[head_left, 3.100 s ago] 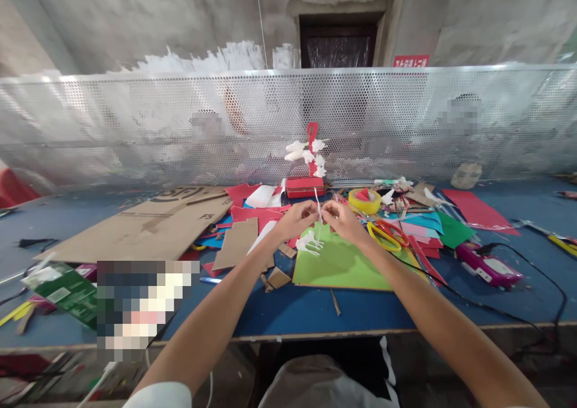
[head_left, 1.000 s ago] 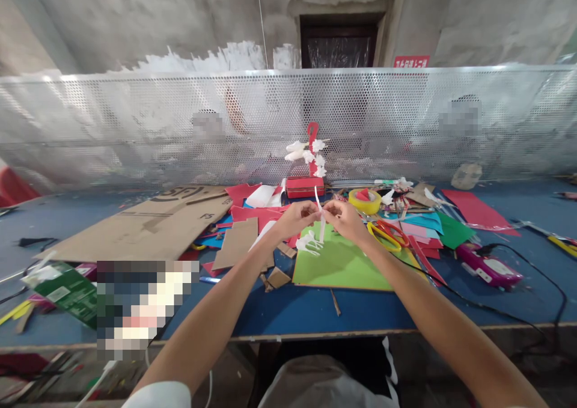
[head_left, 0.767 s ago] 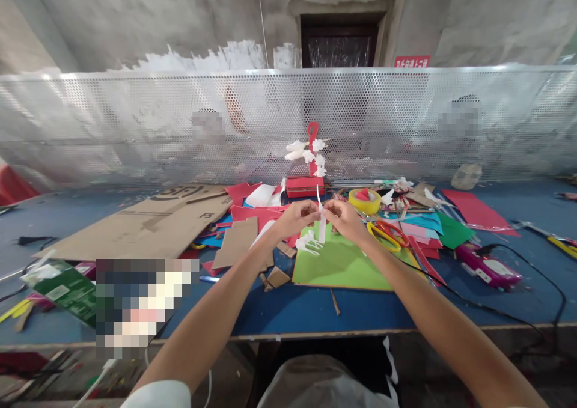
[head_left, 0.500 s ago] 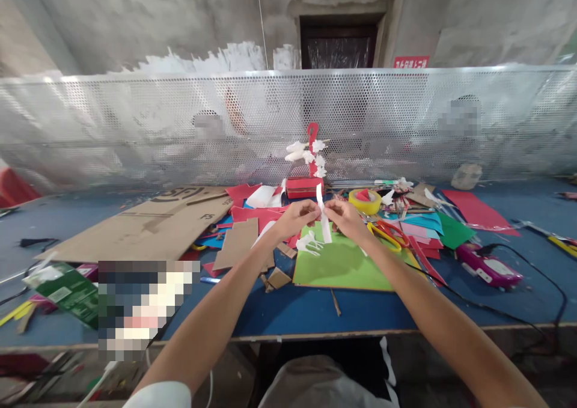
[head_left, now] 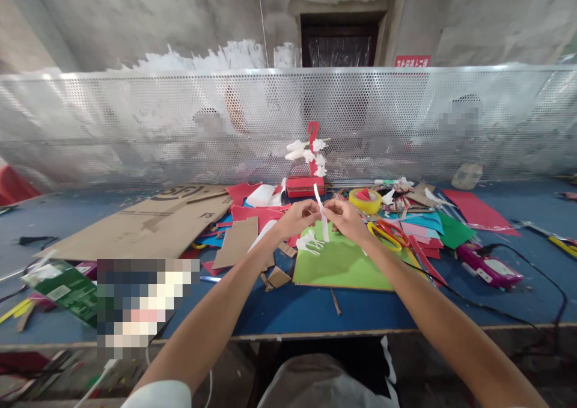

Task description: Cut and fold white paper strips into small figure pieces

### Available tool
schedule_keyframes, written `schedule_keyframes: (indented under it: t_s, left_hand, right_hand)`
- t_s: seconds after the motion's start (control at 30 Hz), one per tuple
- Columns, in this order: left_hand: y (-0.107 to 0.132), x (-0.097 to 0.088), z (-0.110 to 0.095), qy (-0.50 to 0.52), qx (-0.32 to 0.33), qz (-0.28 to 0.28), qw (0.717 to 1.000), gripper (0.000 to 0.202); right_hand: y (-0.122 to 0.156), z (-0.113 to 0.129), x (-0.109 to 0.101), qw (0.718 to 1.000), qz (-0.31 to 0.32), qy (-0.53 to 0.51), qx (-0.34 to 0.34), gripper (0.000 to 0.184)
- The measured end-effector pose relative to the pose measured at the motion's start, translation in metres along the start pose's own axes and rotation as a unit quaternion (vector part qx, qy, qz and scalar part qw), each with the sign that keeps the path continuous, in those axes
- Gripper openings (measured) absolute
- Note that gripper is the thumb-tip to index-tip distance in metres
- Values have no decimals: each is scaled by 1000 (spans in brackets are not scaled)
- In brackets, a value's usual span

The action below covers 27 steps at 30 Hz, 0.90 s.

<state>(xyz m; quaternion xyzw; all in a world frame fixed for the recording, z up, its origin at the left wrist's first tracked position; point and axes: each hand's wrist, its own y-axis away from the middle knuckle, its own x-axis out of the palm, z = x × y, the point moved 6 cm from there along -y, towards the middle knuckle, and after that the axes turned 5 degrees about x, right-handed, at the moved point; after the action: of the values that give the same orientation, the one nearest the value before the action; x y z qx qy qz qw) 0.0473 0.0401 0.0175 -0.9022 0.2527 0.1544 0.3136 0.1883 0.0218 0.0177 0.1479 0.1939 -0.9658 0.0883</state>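
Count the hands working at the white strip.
2: the left hand on the left of the white strip, the right hand on its right. Both have fingertips at it; no others are seen there.

A head-worn camera looks forward and down over the blue table to a perforated metal screen.

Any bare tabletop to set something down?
Blue tabletop between the lime-green sheet and the front edge, save one brown sliver; another patch right of the rightmost red sheet. Crowded: around the yellow tape roll, and left of the lime-green sheet, among cardboard scraps.
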Motion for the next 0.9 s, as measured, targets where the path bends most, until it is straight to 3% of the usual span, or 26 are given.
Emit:
schedule_keyframes:
  t_s: [0.7,0.9]
  left_hand:
    - [1,0,-9,-21,-17,-2,1000,24]
    - [1,0,-13,-69,-23,-23,997,18]
  right_hand:
    - [2,4,-1,997,-17,61,-35,29]
    - [4,11,-1,993,-36,90,-72,22]
